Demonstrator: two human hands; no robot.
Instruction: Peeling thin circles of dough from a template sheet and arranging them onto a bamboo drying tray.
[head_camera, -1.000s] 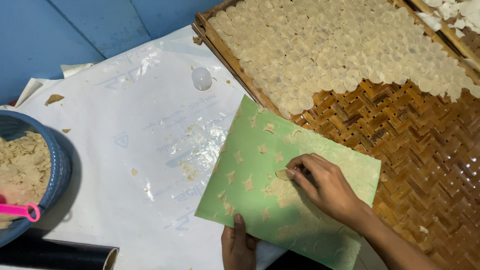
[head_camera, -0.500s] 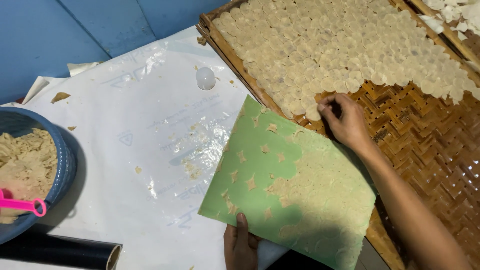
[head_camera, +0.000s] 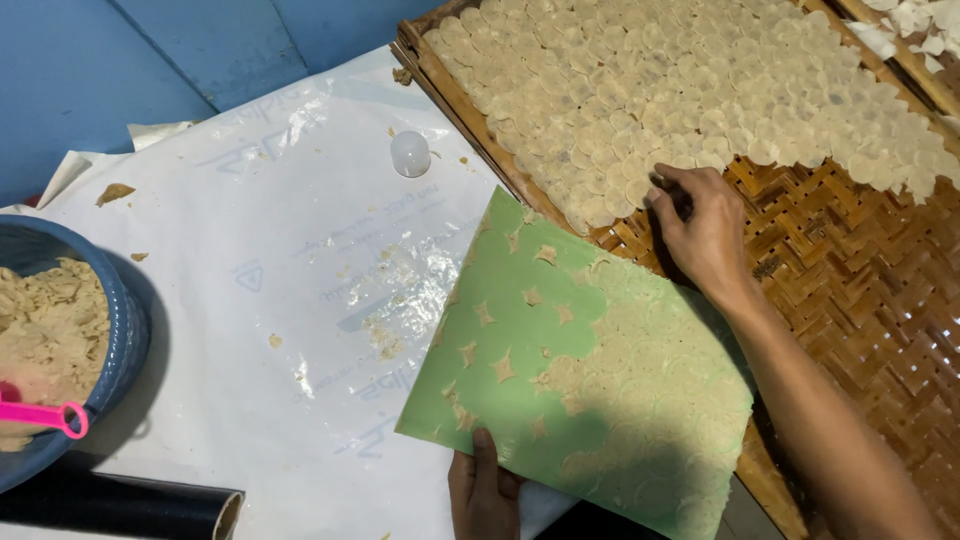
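My left hand (head_camera: 483, 490) grips the near edge of a green sheet (head_camera: 520, 330), holding it tilted. Thin pale dough covers the sheet's right part, and small scraps dot its left part. My right hand (head_camera: 700, 228) rests on the woven bamboo tray (head_camera: 850, 300), fingers pinched at the edge of the layer of round pale dough discs (head_camera: 640, 90). Whether a disc is between the fingertips I cannot tell.
A white plastic sheet (head_camera: 250, 300) with crumbs covers the blue floor. On it stands a small clear round cup (head_camera: 410, 153). At left is a blue bowl (head_camera: 125, 330) of beige dough with a pink handle (head_camera: 45, 415). A dark roll (head_camera: 110, 505) lies near the bottom.
My right hand left the green sheet and moved up onto the bamboo tray to the edge of the discs. The left hand kept hold of the sheet.
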